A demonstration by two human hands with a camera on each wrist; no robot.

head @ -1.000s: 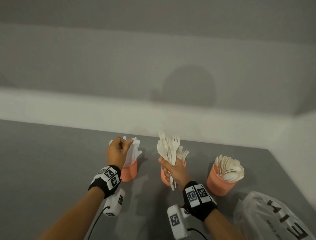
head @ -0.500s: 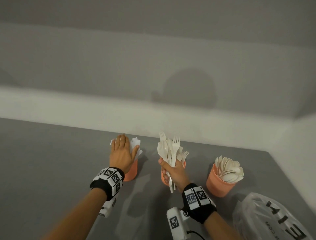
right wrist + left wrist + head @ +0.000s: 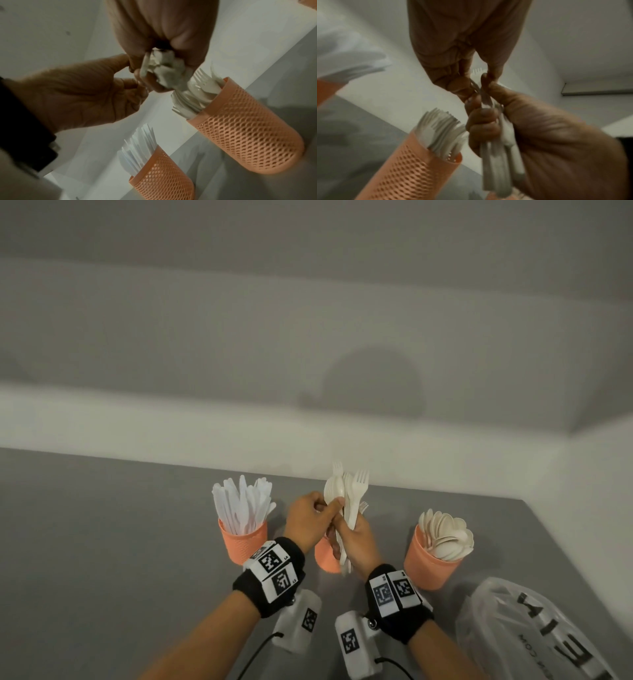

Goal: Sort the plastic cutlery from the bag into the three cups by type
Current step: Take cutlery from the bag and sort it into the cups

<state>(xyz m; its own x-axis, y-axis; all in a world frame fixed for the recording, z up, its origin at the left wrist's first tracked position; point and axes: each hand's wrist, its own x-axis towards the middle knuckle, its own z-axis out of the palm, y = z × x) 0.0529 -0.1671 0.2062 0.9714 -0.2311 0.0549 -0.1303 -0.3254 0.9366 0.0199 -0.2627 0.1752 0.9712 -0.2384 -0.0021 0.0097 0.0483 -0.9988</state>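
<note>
The right hand (image 3: 356, 539) is closed round a bundle (image 3: 351, 501) of white forks and spoons, handles down through the fist, heads fanned upward. The left hand (image 3: 308, 523) meets it from the side, thumb and fingers pinching a spoon (image 3: 334, 491) at the near edge of the bundle; in the left wrist view the fingertips (image 3: 464, 89) close on a thin stem just above the right fist. Both hands sit together above the fork cup (image 3: 327, 556), which is mostly hidden behind them; the right wrist view shows fork tines standing in it, just under the right hand.

Left of the left hand stands the knife cup (image 3: 243, 542), orange and perforated, full of upright white knives (image 3: 243, 505). Right of the right hand, a little apart, stands the spoon cup (image 3: 431, 563), crowded with cream spoons (image 3: 445, 532) leaning to the right. Nearer than that cup, beside the right forearm, a clear plastic bag (image 3: 513, 628) with dark lettering lies on the grey bench (image 3: 120, 542).
</note>
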